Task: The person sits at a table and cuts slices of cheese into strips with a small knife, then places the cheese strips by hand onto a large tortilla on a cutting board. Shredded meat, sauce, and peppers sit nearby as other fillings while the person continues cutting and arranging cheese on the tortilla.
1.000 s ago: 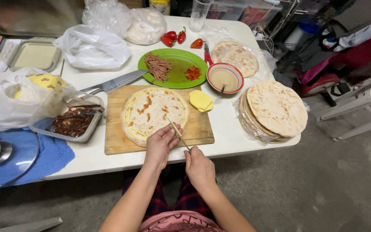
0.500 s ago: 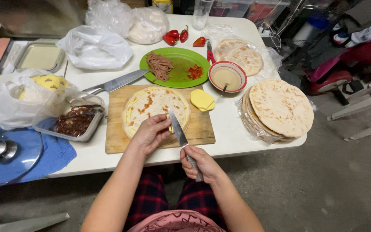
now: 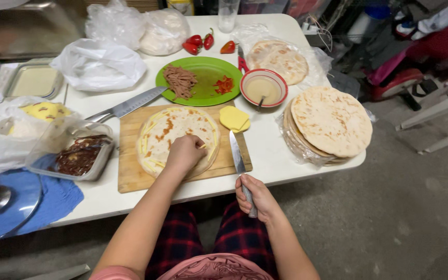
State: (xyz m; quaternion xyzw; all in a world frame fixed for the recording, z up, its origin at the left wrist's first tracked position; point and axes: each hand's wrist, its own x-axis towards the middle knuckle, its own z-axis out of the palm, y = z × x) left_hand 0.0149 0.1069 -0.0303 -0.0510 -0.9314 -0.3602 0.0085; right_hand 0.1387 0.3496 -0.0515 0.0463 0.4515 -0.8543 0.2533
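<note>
- Left hand rests on the flatbread at the middle of the wooden cutting board; fingers curled, tips pinching what looks like a yellow cheese strip near the bread's 3 o'clock edge.
- Right hand closed around the handle of a small knife; blade points to 12 o'clock, lying over the board's right edge, just beside the bread.
- Doing this step well, as a judgement: keep the blade parked flat and pointing away while the left hand places strips; lay cheese evenly round the rim, no overlap; hold the bread down so it doesn't slide.
- Cheese slices stacked on the board's corner, at 1 o'clock from the bread.
- Green plate at 12 o'clock from the board: shredded brown meat on the left, chopped red pepper on the right.
- Red-rimmed bowl at 3 o'clock from the plate: pale beige sauce with a utensil in it.
- Clear plastic tub at 9 o'clock from the board: dark brown filling.
- Metal tray at 10 o'clock: pale yellowish contents, can't tell what.
- Flatbread stack on plastic wrap at 3 o'clock from the board.
- Large knife lies off the board's top-left corner.
- Glass lid on blue cloth at 8 o'clock.
</note>
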